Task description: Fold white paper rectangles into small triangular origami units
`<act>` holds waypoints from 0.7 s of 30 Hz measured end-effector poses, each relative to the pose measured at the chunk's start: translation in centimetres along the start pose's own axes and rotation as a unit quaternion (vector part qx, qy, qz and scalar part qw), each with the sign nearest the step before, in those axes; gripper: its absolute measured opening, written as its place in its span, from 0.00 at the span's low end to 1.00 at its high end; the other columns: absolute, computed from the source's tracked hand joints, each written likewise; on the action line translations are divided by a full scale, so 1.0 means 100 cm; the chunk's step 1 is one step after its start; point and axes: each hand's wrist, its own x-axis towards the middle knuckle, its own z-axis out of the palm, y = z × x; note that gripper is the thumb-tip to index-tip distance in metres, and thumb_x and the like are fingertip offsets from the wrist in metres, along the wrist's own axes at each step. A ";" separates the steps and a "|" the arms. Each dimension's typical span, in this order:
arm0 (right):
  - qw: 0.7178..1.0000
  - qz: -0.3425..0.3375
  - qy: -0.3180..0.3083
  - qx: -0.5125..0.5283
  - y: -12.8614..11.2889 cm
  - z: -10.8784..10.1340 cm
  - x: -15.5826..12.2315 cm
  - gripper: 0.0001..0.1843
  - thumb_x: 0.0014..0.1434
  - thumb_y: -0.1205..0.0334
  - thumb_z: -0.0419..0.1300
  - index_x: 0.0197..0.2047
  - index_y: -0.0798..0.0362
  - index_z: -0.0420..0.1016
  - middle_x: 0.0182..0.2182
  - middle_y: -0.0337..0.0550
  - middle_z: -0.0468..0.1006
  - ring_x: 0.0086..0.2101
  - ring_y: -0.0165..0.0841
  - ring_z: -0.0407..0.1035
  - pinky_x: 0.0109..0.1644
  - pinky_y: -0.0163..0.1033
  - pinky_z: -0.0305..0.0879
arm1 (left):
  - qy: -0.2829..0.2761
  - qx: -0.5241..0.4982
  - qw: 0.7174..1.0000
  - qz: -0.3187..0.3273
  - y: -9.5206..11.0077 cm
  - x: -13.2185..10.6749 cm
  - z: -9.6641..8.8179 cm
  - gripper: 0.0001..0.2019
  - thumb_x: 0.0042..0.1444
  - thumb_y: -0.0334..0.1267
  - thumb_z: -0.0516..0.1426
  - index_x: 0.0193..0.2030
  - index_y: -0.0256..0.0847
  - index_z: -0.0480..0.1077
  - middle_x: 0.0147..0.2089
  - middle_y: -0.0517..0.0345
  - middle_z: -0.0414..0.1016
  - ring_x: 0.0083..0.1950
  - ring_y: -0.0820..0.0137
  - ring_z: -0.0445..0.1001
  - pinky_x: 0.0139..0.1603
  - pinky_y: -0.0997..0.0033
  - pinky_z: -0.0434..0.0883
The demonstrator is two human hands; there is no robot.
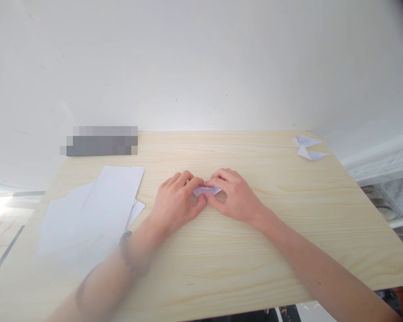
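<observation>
Both hands meet at the middle of the table over a small folded piece of white paper (206, 191). My left hand (178, 197) is closed, its thumb and index finger pinching the paper's left part. From the other side, my right hand (234, 194) pinches the right part in the same way. The two thumbs nearly touch at the near edge of the paper. Fingers cover much of it, so its full folded shape is hidden. A dark band (129, 255) circles the left wrist.
Loose white paper sheets (107, 201) lie overlapping on the left of the wooden table (195, 268). A dark, pixelated object (100, 143) sits at the back left. Two folded paper shapes (310, 147) rest at the back right corner. A white wall (201, 67) rises behind the table.
</observation>
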 end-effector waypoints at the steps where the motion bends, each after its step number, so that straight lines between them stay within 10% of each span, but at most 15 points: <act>1: 1.000 0.000 -0.002 -0.004 -0.001 0.001 0.000 0.08 0.53 0.62 0.58 0.37 0.53 0.74 0.34 0.43 0.72 0.36 0.34 0.65 0.44 0.43 0.62 | 0.002 -0.001 1.000 0.002 0.000 0.000 0.001 0.09 0.54 0.38 0.53 0.42 0.44 0.69 0.38 0.56 0.70 0.40 0.66 0.68 0.38 0.68 0.65; 21: 0.983 0.083 0.023 0.161 0.027 -0.016 0.001 0.11 0.52 0.57 0.63 0.40 0.49 0.74 0.37 0.39 0.77 0.35 0.31 0.71 0.42 0.38 0.68 | 0.007 -0.184 0.983 0.015 -0.035 -0.001 -0.004 0.12 0.60 0.40 0.52 0.48 0.44 0.71 0.40 0.57 0.73 0.34 0.73 0.70 0.36 0.73 0.67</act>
